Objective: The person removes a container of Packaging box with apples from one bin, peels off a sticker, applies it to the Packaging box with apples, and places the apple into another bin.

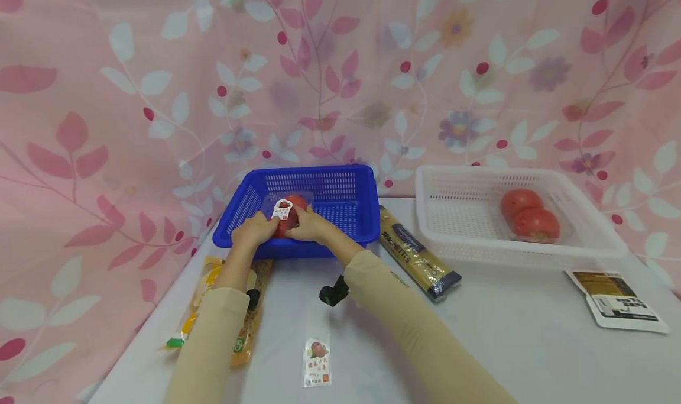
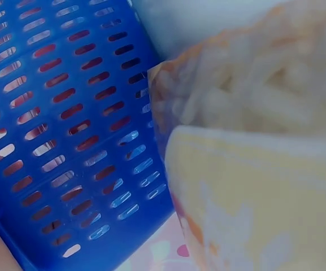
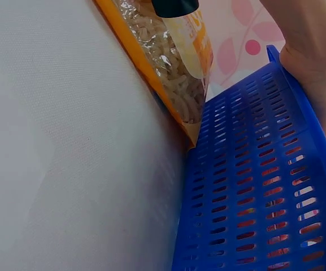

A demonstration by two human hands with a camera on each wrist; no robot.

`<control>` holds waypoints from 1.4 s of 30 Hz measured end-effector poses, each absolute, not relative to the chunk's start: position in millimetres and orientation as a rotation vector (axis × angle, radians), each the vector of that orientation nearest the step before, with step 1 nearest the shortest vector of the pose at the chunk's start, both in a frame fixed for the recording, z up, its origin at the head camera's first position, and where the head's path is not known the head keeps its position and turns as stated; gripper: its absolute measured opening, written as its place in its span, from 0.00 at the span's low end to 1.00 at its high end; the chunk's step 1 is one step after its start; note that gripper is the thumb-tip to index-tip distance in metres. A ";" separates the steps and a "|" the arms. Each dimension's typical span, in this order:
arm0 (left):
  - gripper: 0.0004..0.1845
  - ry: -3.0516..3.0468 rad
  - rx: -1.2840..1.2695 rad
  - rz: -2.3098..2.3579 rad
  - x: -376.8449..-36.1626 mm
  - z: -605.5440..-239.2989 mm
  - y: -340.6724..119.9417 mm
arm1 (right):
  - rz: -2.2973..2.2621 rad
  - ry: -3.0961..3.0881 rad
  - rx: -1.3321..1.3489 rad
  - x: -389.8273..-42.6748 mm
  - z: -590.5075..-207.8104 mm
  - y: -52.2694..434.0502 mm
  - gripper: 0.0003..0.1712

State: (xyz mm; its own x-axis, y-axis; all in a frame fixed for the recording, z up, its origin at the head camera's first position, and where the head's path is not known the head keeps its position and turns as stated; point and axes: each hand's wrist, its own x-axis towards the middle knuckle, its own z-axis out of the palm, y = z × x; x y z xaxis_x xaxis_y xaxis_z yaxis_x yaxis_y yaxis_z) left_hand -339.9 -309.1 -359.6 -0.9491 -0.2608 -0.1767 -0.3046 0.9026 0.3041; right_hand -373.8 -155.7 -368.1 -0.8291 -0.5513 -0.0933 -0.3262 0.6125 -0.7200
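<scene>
A flowered cloth (image 1: 372, 67) hangs along the far side of the white worktop (image 1: 479, 345). The white basket (image 1: 521, 251) stands far right, and the slightly smaller blue basket (image 1: 292, 251) far left, apart from it. In front of the blue basket, on the near left, lies the pasta bag (image 1: 254, 327), partly hidden by the left sleeve. The spaghetti packet (image 1: 415, 256) lies slantwise to the blue basket's right, and a flat pouch (image 1: 619, 297) rests near right, before the white basket. Two red tomatoes (image 1: 532, 217) sit wrapped at the white basket's right end.

The red produce pack (image 1: 295, 202) is inside the blue basket, towards its near left. The left hand (image 1: 254, 229) and right hand (image 1: 310, 225) grip it from either side, thumbs on the near face; the other fingers are mostly hidden.

It will likely feel fairly heavy for its size, the film slippery and the tray thin enough to flex. The fruit probably bruises if squeezed, so hold the tray's two sides, supporting from below.

Smallest are a printed strip (image 1: 317, 359) on the near worktop and the white label (image 1: 282, 209) on the pack.
</scene>
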 end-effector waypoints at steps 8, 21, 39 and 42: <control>0.46 2.969 -0.482 0.451 -338.7 -358.7 -304.6 | -1.127 2.421 -0.751 -374.6 -367.5 -151.9 0.45; 0.52 2.994 -0.591 0.476 -335.5 -360.9 -303.0 | -1.003 2.357 -0.867 -376.1 -365.9 -154.4 0.43; 0.52 3.054 -0.635 0.477 -334.6 -362.8 -295.5 | -0.851 2.491 -0.987 -376.2 -367.1 -154.3 0.41; 0.52 3.050 -0.641 0.480 -336.0 -363.3 -296.5 | -0.822 2.534 -1.005 -375.9 -367.1 -155.6 0.41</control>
State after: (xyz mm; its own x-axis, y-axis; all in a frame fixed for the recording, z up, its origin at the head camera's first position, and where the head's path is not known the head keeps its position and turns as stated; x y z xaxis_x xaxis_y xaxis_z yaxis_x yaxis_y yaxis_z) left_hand -336.0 -296.5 -363.3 -0.9172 -0.3952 -0.0501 -0.3915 0.8711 0.2966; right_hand -375.9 -155.6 -367.1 -0.7131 -0.6986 -0.0585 -0.5314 0.5931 -0.6048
